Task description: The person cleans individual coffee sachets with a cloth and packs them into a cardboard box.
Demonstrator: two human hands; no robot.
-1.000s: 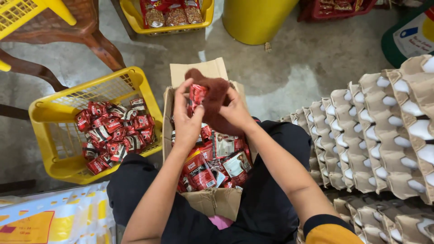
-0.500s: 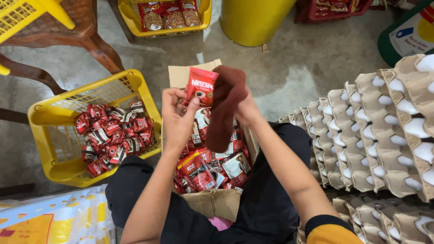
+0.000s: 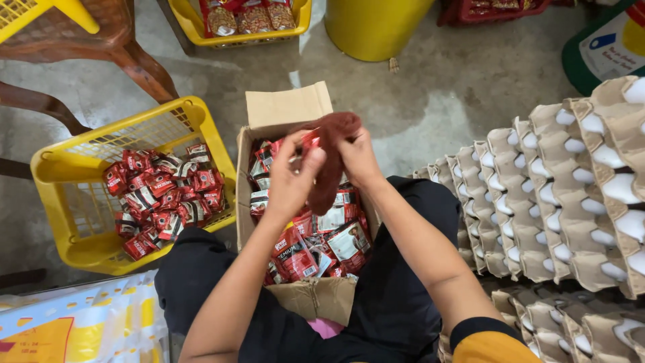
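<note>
Left hand (image 3: 290, 183) grips red packet (image 3: 308, 142) over open cardboard box (image 3: 289, 107). Right hand (image 3: 359, 158) clutches brown cloth (image 3: 332, 158), seemingly rubbing packet. Yellow basket (image 3: 64, 168) beside box.

The red sachet (image 3: 306, 144) is showing only a sliver, with the left hand (image 3: 290, 181) and the dark red cloth (image 3: 334, 158) covering most of it. The right hand (image 3: 357, 158) is hiding the cloth's far side. Both forearms are blocking part of the sachets in the cardboard box (image 3: 285, 107). The top edge is cutting off the second yellow basket (image 3: 238, 37) and the yellow bin (image 3: 373, 27). The stacked egg trays (image 3: 571, 175) are running out at the right edge. Print on the packets in the near yellow basket (image 3: 74, 175) is too small to tell.
</note>
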